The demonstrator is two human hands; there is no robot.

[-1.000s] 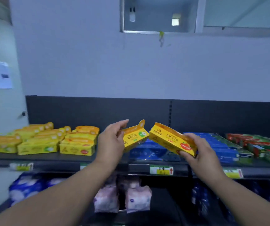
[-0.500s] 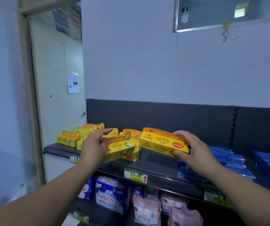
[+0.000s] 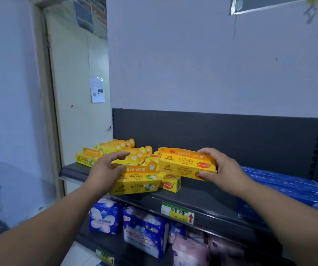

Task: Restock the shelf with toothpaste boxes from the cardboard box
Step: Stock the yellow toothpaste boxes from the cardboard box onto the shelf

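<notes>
The apple-print toothpaste box (image 3: 136, 182) lies at the front edge of the shelf (image 3: 202, 193), tilted slightly, with its long printed face toward the camera and its hang tab upward. The left hand (image 3: 106, 169) is at the box's left end. Its fingers are extended and spread above the box, and the thumb rests against the upper left edge; no closed grasp is visible. The strawberry-print toothpaste box (image 3: 187, 166) is held clear of the shelf surface, just beside and behind the apple-print box. The right hand (image 3: 228, 169) grips its right end, fingers curled over the top and thumb beneath. Under it a further yellow box (image 3: 170, 184) lies on the shelf. The stocked yellow boxes (image 3: 108, 150) stand in rows toward the back left, and a block of blue boxes (image 3: 281, 181) occupies the right section. A price label (image 3: 177, 212) is fixed to the shelf front, with wrapped packs (image 3: 144, 233) on the level below. The cardboard box is not in view. Judged step: placement of two boxes into the yellow section. Next move, as a judgement: slide the apple-print box back from the edge and square it with its row, then lower the strawberry-print box onto its matching stack and release. Keep the faces aligned with the neighbouring boxes and avoid pushing them out of line.
</notes>
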